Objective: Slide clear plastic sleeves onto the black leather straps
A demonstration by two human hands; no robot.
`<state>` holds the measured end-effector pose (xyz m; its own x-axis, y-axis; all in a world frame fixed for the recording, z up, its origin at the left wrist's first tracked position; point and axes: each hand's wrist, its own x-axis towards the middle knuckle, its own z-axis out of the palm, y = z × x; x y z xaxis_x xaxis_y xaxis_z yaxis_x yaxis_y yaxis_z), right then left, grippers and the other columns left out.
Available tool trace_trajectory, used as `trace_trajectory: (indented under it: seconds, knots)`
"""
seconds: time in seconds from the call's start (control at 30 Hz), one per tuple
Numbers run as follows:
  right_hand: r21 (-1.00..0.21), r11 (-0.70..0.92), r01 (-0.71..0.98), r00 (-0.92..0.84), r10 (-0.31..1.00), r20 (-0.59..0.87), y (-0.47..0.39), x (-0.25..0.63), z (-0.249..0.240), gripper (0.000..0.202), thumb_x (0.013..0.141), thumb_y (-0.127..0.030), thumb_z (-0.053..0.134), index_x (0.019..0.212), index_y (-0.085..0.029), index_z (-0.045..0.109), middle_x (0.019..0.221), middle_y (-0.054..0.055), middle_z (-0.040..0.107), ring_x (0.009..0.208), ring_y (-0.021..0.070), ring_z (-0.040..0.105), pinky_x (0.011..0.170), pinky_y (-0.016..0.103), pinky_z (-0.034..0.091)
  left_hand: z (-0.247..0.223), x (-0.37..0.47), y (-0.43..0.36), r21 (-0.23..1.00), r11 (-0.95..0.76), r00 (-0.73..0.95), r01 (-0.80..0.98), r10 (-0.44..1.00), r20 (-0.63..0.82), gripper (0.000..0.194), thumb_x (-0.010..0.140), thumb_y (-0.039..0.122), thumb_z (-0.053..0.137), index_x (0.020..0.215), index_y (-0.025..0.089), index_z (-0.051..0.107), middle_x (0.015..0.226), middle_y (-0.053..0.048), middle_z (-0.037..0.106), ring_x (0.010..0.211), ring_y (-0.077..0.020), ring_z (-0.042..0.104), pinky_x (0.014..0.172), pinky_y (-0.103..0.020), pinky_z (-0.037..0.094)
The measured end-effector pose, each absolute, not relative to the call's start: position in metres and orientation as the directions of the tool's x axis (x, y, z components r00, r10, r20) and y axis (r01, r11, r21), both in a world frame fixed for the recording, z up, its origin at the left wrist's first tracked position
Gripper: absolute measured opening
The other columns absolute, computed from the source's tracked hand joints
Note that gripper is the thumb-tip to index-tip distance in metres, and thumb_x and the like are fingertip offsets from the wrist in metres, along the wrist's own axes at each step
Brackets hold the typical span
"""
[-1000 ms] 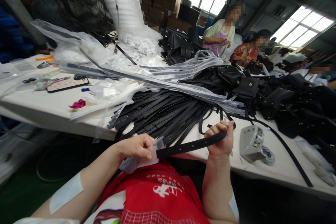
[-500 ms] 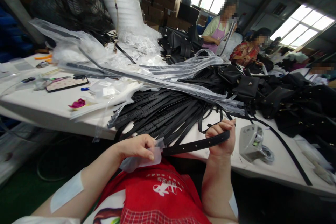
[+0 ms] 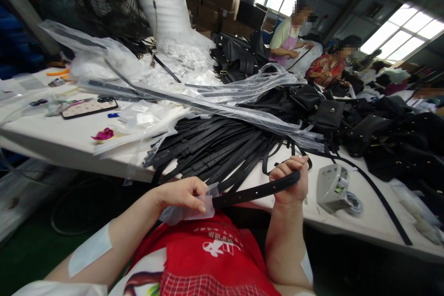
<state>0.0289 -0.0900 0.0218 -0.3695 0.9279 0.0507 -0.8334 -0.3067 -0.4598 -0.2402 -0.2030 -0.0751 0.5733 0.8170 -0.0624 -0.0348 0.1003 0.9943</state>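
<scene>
My left hand (image 3: 189, 194) pinches a clear plastic sleeve (image 3: 204, 207) near its open mouth, above my lap. One end of a black strap (image 3: 255, 193) with punched holes meets that mouth; how far it goes inside I cannot tell. My right hand (image 3: 289, 178) is closed around the strap farther right, holding it raised over the table's front edge. From my fist the strap appears to trail on across the table to the right. Behind both hands lies a fanned pile of black straps (image 3: 208, 148), with several plastic-sleeved straps (image 3: 222, 110) across it.
A grey tape dispenser (image 3: 332, 188) stands right of my right hand. Black bags (image 3: 391, 129) are heaped at the right. A phone (image 3: 89, 107) and a magenta scrap (image 3: 103, 134) lie on the left of the table (image 3: 58, 136). Beyond, a person (image 3: 286, 39) in a purple apron works.
My right hand and the strap have shifted slightly left, closer to my left hand. The strap's end sits a little nearer the sleeve's mouth.
</scene>
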Motion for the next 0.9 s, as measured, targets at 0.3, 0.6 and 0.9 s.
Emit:
trace_trajectory:
  seconds: [0.3,0.6,0.9]
  knots:
    - [-0.652,-0.196,-0.732,-0.223,0.974,-0.042,-0.09,0.028,0.024,0.035,0.086,-0.048,0.061,0.065,-0.02,0.051,0.05,-0.01,0.055,0.031,0.0032,0.034,0.034,0.017,0.031,-0.072,-0.246,-0.204,0.998,0.054,0.61,-0.014,0.791,-0.035,0.028,0.07,0.044,0.078,0.072,0.016,0.078,0.073,-0.005,0.069,0.07,-0.0164,0.058,0.065,-0.024,0.044]
    - [-0.768,-0.157,-0.621,-0.216,0.976,-0.025,-0.095,0.02,0.015,0.039,0.076,-0.055,0.068,0.066,-0.02,0.055,0.053,-0.007,0.057,0.035,0.0045,0.043,0.037,0.017,0.038,-0.068,-0.242,-0.201,0.999,0.015,0.589,0.043,0.807,-0.037,0.041,0.073,0.05,0.073,0.057,0.013,0.067,0.063,-0.001,0.055,0.064,-0.0141,0.049,0.061,-0.024,0.038]
    - [-0.91,0.216,-0.355,0.013,0.974,0.226,-0.094,0.022,0.011,0.046,0.081,-0.057,0.062,0.061,-0.016,0.063,0.052,0.0,0.06,0.048,0.0111,0.059,0.044,0.02,0.045,-0.061,-0.246,-0.203,0.998,-0.01,0.564,0.06,0.826,-0.026,0.044,0.084,0.049,0.062,0.059,0.013,0.057,0.064,0.001,0.046,0.064,-0.0121,0.042,0.058,-0.023,0.033]
